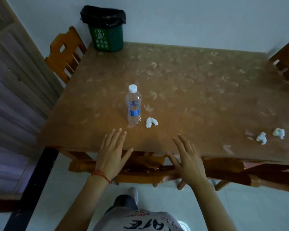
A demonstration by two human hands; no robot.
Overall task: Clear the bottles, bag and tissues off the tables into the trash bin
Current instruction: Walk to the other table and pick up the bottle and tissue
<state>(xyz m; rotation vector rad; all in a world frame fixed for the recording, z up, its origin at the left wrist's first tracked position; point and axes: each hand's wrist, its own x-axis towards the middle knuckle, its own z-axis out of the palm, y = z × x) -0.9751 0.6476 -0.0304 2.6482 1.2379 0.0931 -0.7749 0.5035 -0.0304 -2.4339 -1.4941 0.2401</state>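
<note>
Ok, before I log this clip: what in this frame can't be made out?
- Bin contents: head view is from the side, and the black liner rim hides the inside.
- Bag and other tables: not in view.
- Right chair: cut off by the right edge and blurred.
- Bin label symbols: too small to read.
- Bottle water level: unclear through the clear plastic.

Bottle (pixel 133 105) upright on table (pixel 198 84), near front edge; tissue (pixel 150 122) just right of its base; two more tissues (pixel 262 138) (pixel 279 133) far right; bin (pixel 105 29) on back-left corner; chair (pixel 65 54) left of table
</note>
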